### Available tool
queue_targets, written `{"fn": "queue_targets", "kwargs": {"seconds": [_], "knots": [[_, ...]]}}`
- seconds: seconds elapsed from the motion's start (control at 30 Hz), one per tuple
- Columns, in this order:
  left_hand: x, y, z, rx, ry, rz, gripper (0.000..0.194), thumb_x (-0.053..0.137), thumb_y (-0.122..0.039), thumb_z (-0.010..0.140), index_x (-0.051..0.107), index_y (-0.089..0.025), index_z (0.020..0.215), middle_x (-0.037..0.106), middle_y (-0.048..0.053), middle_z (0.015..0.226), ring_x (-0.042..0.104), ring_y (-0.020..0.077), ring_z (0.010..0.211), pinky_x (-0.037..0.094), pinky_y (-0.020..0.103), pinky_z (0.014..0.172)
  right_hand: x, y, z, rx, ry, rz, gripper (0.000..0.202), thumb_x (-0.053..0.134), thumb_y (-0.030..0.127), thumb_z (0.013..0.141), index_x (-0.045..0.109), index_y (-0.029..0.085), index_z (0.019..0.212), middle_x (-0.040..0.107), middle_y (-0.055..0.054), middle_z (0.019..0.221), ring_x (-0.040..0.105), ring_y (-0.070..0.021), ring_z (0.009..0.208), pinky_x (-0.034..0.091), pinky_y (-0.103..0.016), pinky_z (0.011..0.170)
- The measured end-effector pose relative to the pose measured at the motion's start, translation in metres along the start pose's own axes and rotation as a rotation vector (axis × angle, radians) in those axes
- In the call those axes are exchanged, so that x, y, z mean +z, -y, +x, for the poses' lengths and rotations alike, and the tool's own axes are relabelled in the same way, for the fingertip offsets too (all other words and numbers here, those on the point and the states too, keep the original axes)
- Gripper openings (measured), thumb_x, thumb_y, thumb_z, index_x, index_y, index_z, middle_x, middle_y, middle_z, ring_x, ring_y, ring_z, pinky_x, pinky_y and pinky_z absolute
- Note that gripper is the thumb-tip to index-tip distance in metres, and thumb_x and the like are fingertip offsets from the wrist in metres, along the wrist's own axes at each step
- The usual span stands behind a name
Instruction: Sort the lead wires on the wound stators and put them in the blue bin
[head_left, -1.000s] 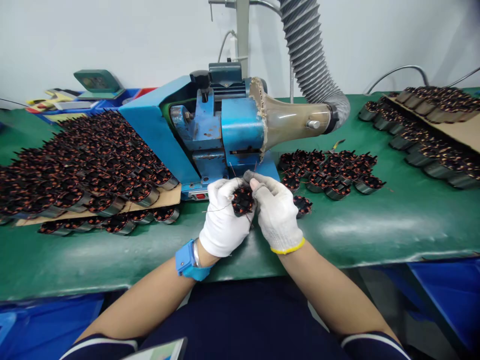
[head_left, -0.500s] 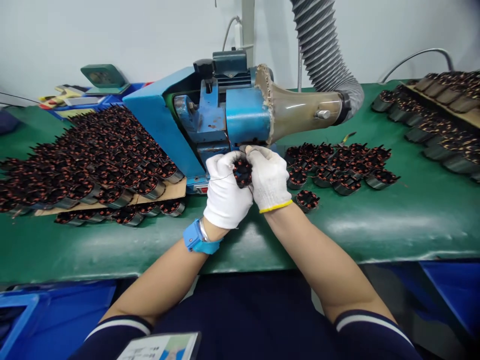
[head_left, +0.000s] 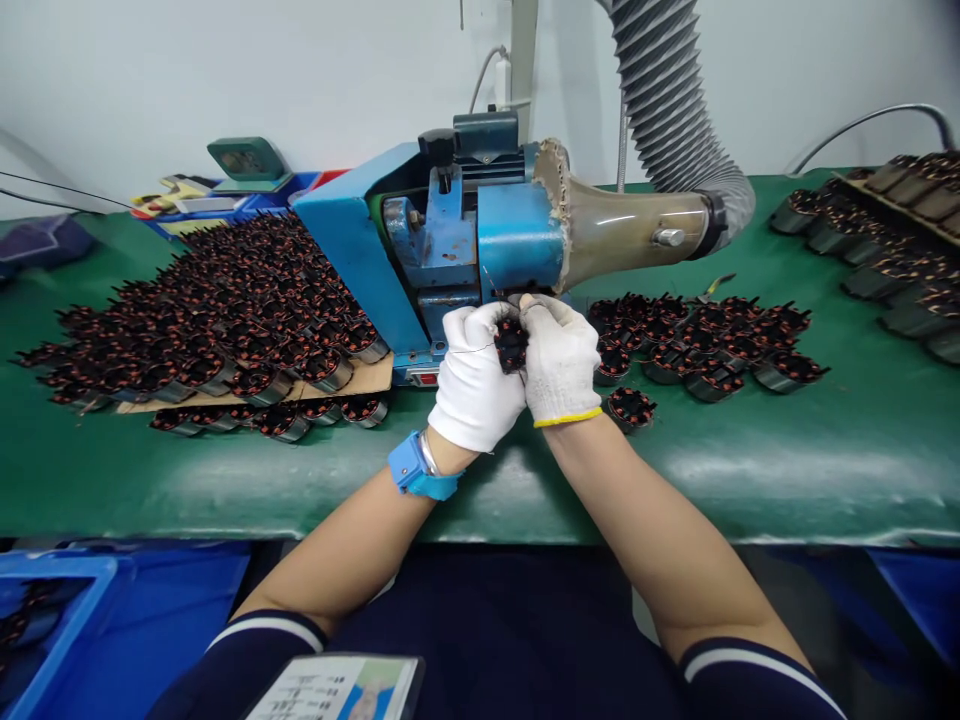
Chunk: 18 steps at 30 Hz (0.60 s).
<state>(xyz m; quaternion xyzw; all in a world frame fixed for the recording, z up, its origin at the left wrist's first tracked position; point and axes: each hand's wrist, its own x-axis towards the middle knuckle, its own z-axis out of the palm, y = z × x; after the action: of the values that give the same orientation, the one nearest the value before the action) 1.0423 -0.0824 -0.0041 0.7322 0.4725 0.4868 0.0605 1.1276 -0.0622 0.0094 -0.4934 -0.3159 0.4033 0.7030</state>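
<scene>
A motor stator [head_left: 511, 346], black with copper windings, is gripped between my two white-gloved hands just under the front of the blue machine [head_left: 519, 225]. My left hand [head_left: 478, 375] wraps its left side, and a thin dark wire runs across that glove. On the stator's right side, my right hand [head_left: 561, 358] is closed, with thumb and finger pinched near its top edge at the machine's opening. Whether the fingertips also pinch a wire end is too small to tell. A blue strap [head_left: 422, 468] circles my left wrist.
Many stators [head_left: 247, 310] stand packed on cardboard at left, with a smaller group [head_left: 712, 345] at right and more [head_left: 911, 260] at far right. A clear funnel [head_left: 630, 222] joins a grey hose [head_left: 671, 90]. Below the bench's left edge is a blue bin [head_left: 105, 580].
The whole view has shifted, so the scene sits farther right. Both hands keep hold of the stator at the machine's front, with little change in their grip.
</scene>
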Motion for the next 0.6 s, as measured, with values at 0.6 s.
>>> {"fn": "queue_targets", "kwargs": {"seconds": [0.6], "knots": [[-0.024, -0.003, -0.044, -0.085, -0.005, -0.351, 0.053, 0.073, -0.024, 0.069, 0.043, -0.022, 0.113, 0.056, 0.006, 0.106, 0.061, 0.0184, 0.093, 0.054, 0.037, 0.087, -0.021, 0.006, -0.066, 0.016, 0.071, 0.001, 0.025, 0.064, 0.033, 0.08, 0.072, 0.016, 0.095, 0.076, -0.007, 0.092, 0.07, -0.0176, 0.083, 0.056, -0.03, 0.079]]}}
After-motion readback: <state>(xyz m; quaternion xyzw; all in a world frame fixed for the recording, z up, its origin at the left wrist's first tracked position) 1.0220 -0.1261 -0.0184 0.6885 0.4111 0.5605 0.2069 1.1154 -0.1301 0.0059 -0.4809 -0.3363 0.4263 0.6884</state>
